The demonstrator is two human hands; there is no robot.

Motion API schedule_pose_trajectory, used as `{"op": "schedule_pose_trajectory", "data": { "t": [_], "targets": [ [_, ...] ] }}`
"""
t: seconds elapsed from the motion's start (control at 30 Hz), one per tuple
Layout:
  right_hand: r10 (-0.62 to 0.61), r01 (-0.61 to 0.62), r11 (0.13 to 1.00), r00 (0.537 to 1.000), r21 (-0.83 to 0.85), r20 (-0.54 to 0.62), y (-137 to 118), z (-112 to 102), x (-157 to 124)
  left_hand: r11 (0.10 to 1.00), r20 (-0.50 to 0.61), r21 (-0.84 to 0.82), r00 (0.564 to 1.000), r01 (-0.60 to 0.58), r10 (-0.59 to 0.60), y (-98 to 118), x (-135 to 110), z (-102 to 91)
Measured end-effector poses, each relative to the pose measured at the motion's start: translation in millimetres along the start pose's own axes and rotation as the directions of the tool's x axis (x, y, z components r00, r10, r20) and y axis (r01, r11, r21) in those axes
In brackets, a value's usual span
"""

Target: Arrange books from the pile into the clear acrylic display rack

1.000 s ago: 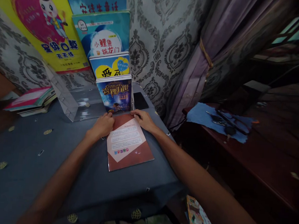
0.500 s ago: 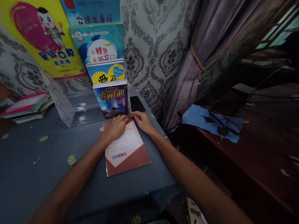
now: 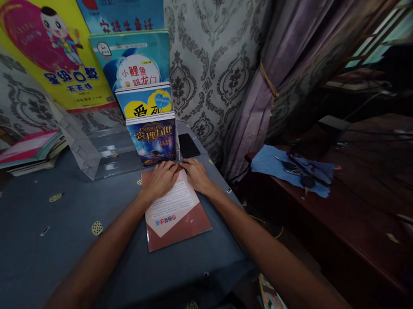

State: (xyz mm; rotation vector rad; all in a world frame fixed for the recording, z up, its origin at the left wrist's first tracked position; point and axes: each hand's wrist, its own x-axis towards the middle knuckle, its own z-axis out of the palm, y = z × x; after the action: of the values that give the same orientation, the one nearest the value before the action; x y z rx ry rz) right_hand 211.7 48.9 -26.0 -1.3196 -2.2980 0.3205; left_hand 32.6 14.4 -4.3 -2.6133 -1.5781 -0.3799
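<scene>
A brown booklet (image 3: 178, 220) with a pale text panel lies flat on the grey-blue tablecloth (image 3: 49, 238). Both my hands rest on its far end, side by side. My left hand (image 3: 161, 180) lies flat on it with fingers stretched toward the far edge. My right hand (image 3: 196, 174) lies beside it, fingers flat and almost touching the left. Just beyond them, a clear tiered stand (image 3: 96, 148) holds a dark fantasy-cover book (image 3: 152, 140), a yellow-and-blue book (image 3: 145, 103) and a teal book (image 3: 131, 58) upright in rising rows.
A black phone (image 3: 189, 145) lies right of the stand. A stack of books (image 3: 25, 149) sits at far left. Posters hang on the patterned wall. A purple curtain (image 3: 266, 74) and a dark wooden bench with a blue cloth (image 3: 288, 170) are to the right. A booklet (image 3: 274, 305) lies on the floor.
My left hand slid right from the booklet's left corner to its top middle, ending next to my right hand. The view shifted slightly; the booklet stays flat.
</scene>
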Motion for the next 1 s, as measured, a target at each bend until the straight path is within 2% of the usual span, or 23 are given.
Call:
{"op": "schedule_pose_trajectory", "data": {
  "t": [0.63,0.83,1.0],
  "targets": [
    [-0.105,0.104,0.993,0.995,0.063,0.000,-3,-4,-15,0.997,-0.014,-0.072,1.000,-0.009,0.008,0,0,-0.9],
    [-0.102,0.102,0.992,0.995,0.068,-0.003,-3,-4,-16,0.998,-0.007,-0.070,1.000,-0.005,0.004,1,0,-0.8],
    [-0.106,0.106,0.993,0.994,0.054,0.005,-3,-7,-29,0.997,0.017,-0.076,1.000,-0.003,0.004,-1,0,2.7]
  ]
}}
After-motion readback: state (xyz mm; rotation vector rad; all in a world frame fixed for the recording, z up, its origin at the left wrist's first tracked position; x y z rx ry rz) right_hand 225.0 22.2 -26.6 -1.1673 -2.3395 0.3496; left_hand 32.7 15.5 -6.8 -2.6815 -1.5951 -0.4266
